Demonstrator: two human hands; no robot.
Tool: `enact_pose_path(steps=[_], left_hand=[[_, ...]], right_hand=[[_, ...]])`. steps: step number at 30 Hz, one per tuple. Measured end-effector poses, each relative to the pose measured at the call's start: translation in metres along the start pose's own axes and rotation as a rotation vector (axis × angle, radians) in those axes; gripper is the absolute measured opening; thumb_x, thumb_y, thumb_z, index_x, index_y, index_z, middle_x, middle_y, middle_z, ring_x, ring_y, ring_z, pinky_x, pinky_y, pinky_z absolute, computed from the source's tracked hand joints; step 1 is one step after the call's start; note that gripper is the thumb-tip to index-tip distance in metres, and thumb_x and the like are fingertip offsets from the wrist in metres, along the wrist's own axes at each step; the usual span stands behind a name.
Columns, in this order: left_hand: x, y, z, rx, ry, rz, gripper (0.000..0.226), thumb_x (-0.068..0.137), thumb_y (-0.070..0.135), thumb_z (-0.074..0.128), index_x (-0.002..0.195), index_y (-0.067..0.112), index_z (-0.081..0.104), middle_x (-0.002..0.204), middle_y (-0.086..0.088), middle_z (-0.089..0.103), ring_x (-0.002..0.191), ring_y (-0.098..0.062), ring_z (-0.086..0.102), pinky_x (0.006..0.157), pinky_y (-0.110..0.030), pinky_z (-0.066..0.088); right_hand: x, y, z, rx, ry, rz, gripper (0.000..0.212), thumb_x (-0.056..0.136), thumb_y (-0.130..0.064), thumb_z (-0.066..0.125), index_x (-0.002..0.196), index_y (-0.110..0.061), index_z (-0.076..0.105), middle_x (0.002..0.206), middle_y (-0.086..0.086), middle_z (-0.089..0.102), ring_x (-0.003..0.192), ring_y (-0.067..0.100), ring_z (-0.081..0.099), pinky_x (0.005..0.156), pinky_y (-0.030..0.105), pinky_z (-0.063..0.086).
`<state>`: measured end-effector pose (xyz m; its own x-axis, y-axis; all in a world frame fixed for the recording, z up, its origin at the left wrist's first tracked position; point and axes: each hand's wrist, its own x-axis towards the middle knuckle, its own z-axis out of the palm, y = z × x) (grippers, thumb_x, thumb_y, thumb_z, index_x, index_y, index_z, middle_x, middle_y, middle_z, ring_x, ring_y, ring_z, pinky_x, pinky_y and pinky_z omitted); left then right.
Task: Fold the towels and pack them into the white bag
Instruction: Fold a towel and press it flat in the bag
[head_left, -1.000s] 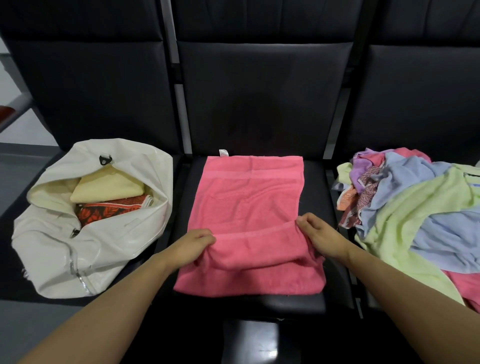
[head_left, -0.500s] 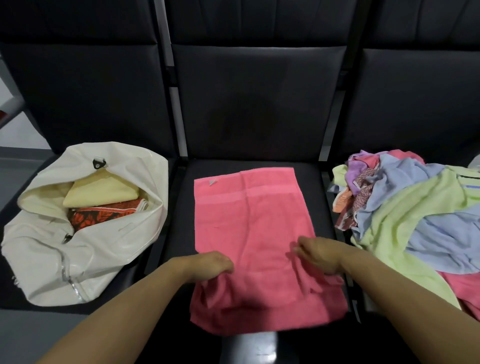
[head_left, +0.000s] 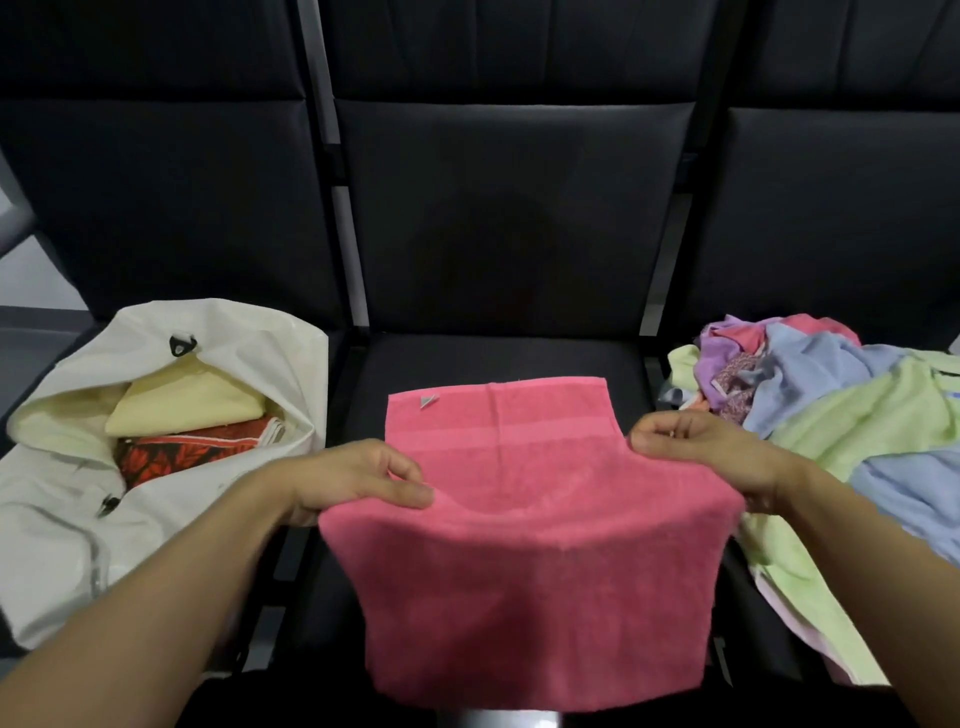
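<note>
A person holds a pink towel (head_left: 524, 545) up over the middle black seat (head_left: 498, 358). The left hand (head_left: 358, 480) pinches the towel's left edge, fingers closed tight on the cloth. The right hand (head_left: 706, 457) pinches the right edge the same way. The far end of the towel lies flat on the seat, with a small tag (head_left: 427, 400) near its left corner. The near end hangs down over the front of the seat.

The white bag (head_left: 83, 519) sits open on the seat to the left. A yellow towel (head_left: 182, 405) and a red patterned towel (head_left: 192, 449) lie folded inside it. A pile of loose towels (head_left: 841, 421) sits on the seat to the right, just beside the right hand.
</note>
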<state>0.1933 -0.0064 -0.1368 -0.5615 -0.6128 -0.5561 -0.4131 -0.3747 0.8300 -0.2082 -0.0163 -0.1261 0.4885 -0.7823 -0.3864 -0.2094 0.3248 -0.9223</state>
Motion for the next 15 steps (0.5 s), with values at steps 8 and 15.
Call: enact_pose_path(steps=[8,15], left_hand=[[0.087,-0.012,-0.074,0.405,0.638,-0.020,0.030,0.091,0.039,0.074,0.066,0.022,0.072,0.071,0.009,0.070,0.071,-0.008,0.065,0.074,-0.029,0.051],[0.130,-0.048,-0.088,0.607,0.826,-0.026,0.037,0.098,0.051,0.058,0.079,0.020,0.064,0.084,0.000,0.062,0.079,-0.020,0.062,0.079,-0.036,0.049]], right_hand=[[0.130,0.025,-0.037,-0.729,0.449,0.005,0.024,0.094,-0.039,0.068,0.081,-0.018,0.067,0.080,-0.001,0.069,0.075,0.017,0.064,0.074,0.034,0.051],[0.168,0.078,-0.032,-0.983,0.630,-0.118,0.027,0.104,-0.036,0.046,0.094,-0.012,0.053,0.097,0.014,0.061,0.092,0.040,0.062,0.075,0.043,0.043]])
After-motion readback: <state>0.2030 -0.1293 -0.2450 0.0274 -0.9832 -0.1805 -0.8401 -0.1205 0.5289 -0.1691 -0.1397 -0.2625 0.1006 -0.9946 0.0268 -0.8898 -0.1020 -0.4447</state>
